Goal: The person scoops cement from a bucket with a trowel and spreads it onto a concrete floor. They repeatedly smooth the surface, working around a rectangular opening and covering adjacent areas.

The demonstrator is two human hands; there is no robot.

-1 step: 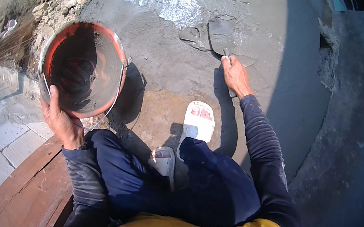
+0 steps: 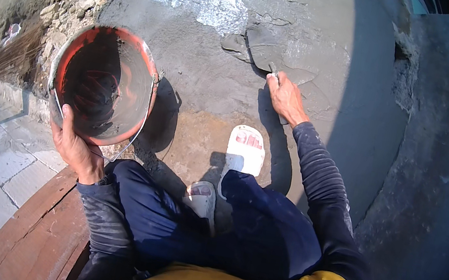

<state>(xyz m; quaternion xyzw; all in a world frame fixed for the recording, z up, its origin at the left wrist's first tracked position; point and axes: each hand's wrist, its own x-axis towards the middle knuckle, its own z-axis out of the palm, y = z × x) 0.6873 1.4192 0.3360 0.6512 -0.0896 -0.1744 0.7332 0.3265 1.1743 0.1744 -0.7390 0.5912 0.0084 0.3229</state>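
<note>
At the left, my left hand (image 2: 76, 145) grips the near rim of a red-orange bucket (image 2: 141, 64), thumb on the rim's inner side. The bucket is tipped so its mouth faces me; grey mortar coats its inside, and a thin wire handle hangs at its right. My right hand (image 2: 287, 100) is closed around the handle of a trowel (image 2: 260, 48). The mortar-smeared blade lies against the wet grey mortar (image 2: 203, 53) spread over the ground, beside a raised lump. Where blade ends and mortar begins is hard to make out.
My white sandals (image 2: 246, 149) stand on bare brown ground just short of the mortar. Rubble (image 2: 80, 6) and a twig broom (image 2: 6, 59) lie at the far left. Pale paving (image 2: 1, 162) and a reddish-brown wooden piece (image 2: 43, 228) are at the near left.
My right hand and the trowel have shifted slightly left and a little toward me across the mortar. My left hand and the bucket are almost still.
</note>
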